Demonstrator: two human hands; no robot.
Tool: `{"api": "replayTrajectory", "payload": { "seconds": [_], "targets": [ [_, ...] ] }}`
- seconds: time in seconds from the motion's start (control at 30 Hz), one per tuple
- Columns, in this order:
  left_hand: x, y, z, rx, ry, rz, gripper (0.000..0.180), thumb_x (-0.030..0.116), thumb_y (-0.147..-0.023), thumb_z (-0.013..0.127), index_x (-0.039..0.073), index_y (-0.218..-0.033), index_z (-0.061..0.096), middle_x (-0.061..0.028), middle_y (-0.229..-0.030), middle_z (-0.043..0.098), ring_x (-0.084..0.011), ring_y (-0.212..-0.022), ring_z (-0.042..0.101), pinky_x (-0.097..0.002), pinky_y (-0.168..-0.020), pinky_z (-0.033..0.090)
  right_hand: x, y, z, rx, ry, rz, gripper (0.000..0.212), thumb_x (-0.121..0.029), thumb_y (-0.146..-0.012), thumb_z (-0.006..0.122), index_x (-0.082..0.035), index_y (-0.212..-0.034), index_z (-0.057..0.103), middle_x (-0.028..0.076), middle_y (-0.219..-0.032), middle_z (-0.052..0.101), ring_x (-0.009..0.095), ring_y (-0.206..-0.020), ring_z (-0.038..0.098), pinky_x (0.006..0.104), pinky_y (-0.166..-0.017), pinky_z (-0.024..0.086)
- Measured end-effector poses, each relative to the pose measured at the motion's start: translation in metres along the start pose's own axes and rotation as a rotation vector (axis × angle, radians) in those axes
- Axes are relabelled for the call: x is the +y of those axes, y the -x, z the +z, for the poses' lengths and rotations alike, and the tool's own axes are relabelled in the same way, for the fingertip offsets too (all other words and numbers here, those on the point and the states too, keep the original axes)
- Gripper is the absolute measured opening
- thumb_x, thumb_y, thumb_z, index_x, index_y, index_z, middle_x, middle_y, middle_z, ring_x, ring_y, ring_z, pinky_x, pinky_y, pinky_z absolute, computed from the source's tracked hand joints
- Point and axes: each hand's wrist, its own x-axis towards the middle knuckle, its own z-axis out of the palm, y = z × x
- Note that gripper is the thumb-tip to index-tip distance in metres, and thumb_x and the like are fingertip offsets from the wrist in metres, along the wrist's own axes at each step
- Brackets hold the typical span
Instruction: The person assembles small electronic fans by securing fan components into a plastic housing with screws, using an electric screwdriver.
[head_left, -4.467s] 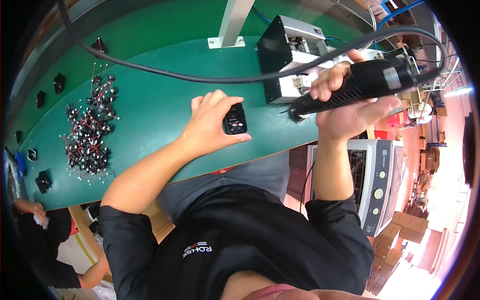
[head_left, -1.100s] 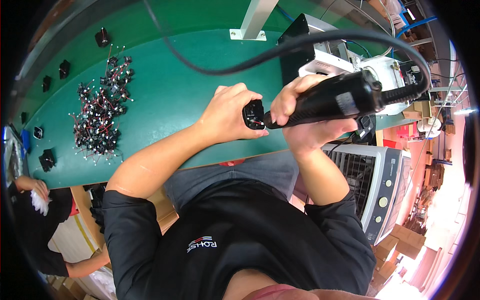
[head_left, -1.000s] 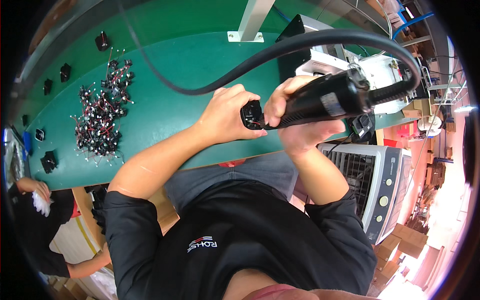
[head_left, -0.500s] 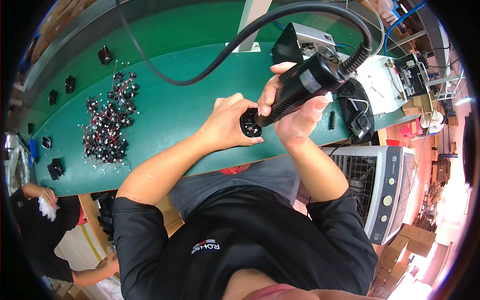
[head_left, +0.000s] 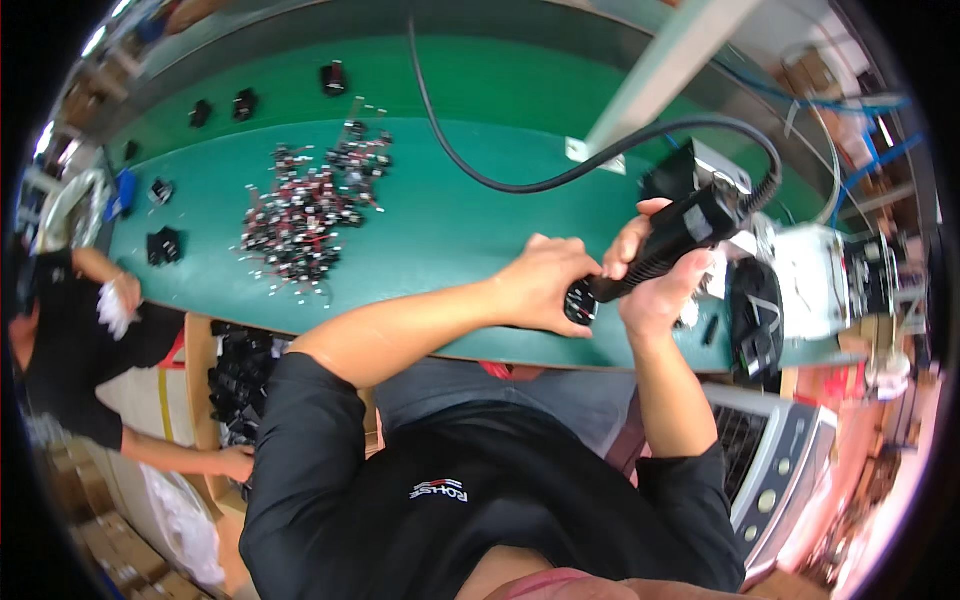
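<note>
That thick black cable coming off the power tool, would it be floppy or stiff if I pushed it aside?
The black cable probably bends but resists: it holds broad, smooth curves over the green bench instead of lying limp. It would likely spring back partly. Its end joins the tool in the right hand, so pushing may tug that.

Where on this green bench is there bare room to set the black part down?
Bare green mat lies between the pile of small wired parts and the left hand, under the black cable. The right end is crowded: the right hand holds the power screwdriver beside the white machine.
</note>
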Motion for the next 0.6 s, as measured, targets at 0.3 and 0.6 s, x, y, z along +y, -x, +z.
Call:
{"api": "replayTrajectory", "payload": {
  "seconds": [0.3,0.6],
  "targets": [
    [-0.063,-0.049,-0.109,0.304,-0.504,-0.345,0.073,0.028,-0.070,0.078,0.005,-0.134,0.050,-0.0146,-0.119,0.052,-0.0355,-0.115,0.051,-0.0502,-0.094,0.041,-0.076,-0.066,0.055,-0.097,-0.297,-0.116,0.094,-0.082,-0.088,0.035,0.004,-0.121,0.052,0.007,-0.068,0.052,0.015,-0.050,0.050,0.0283,-0.047,0.045],
    [-0.155,-0.037,-0.161,0.442,-0.833,-0.600,0.085,0.024,-0.074,0.082,0.006,-0.144,0.039,-0.0212,-0.141,0.047,-0.0372,-0.122,0.056,-0.0547,-0.097,0.044,-0.047,-0.088,0.070,-0.179,-0.192,-0.084,0.082,-0.071,-0.096,0.033,0.006,-0.118,0.053,0.007,-0.067,0.051,0.014,-0.048,0.049,0.0268,-0.045,0.043]
  ]
}}
